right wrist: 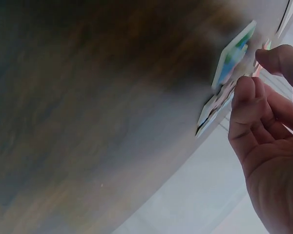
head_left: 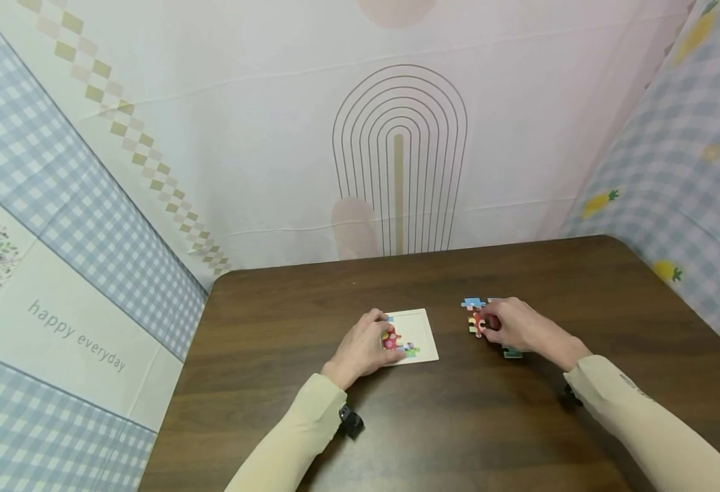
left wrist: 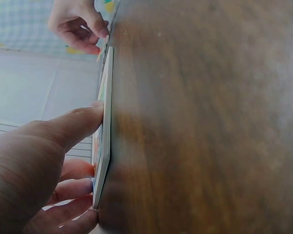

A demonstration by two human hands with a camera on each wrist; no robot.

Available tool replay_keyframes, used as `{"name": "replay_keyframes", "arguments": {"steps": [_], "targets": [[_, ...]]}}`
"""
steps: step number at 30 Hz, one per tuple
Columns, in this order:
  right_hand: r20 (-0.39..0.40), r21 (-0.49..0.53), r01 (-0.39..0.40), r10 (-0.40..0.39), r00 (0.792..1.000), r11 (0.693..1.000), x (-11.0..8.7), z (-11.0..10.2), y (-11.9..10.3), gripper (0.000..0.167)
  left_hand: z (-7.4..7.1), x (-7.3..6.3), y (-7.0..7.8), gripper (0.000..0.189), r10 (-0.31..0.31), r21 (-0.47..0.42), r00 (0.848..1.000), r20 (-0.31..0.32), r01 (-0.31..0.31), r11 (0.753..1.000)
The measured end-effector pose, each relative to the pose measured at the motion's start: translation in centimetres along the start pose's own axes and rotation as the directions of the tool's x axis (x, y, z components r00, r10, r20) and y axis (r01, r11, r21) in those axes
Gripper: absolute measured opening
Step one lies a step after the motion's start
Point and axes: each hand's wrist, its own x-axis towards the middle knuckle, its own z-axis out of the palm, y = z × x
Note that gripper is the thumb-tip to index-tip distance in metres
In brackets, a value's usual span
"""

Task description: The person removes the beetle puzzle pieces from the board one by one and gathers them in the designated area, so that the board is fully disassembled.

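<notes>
Beyond both hands we saw a pale hanging cloth (head_left: 261,150) printed with nested arches. A brown wooden surface (head_left: 298,294) spread beneath the hands. Behind each hand we wore a cream sleeve (head_left: 298,427), with a small black device (head_left: 351,421) under the left wrist. Our right hand (head_left: 516,324) was off to the right of the left hand (head_left: 365,345), its thumb and fingertips pinching a red puzzle piece (head_left: 477,324). With the left hand we gripped a white puzzle board (head_left: 414,324), thumb on the edge nearest us and fingers bent at its left side. A red dotted piece (head_left: 391,339) lay in the board between that thumb and fingers. Just beyond the right hand's fingertips we had a blue piece (head_left: 473,303); a green piece (head_left: 511,352) showed below that hand, partly hidden.
</notes>
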Motion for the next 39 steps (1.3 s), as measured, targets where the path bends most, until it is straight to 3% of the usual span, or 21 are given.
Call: {"name": "replay_keyframes", "arguments": {"steps": [5,14,21,28,34,39], "targets": [[0.044,0.011,-0.018,0.018,0.999,1.000,0.1,-0.4,0.5,0.021,0.2,0.1,-0.1,0.052,0.004,-0.001,1.000,-0.005,-0.004,1.000],[0.084,0.029,-0.019,0.016,0.996,0.999,0.4,-0.4,0.7,0.021,0.0,0.0,-0.2,0.054,0.001,0.030,1.000,-0.006,-0.001,1.000],[0.108,0.046,-0.027,0.022,0.994,0.999,0.2,-0.5,0.7,0.025,0.3,0.0,-0.8,0.052,0.036,0.014,0.999,-0.022,-0.036,0.999],[0.019,0.084,-0.041,0.040,0.999,0.996,0.1,-0.8,-0.4,0.028,0.2,0.1,-1.0,0.050,0.045,-0.010,0.999,-0.008,-0.045,0.999],[-0.062,0.110,0.015,-0.008,0.998,0.994,0.5,-0.4,-3.0,0.028,2.7,1.6,-3.6,0.046,0.056,0.014,0.998,0.000,-0.056,0.998],[-0.091,0.086,0.066,-0.058,0.994,0.994,1.2,0.4,-5.2,0.022,3.6,2.2,-4.6,0.048,0.048,0.021,0.999,0.016,-0.048,0.999]]}}
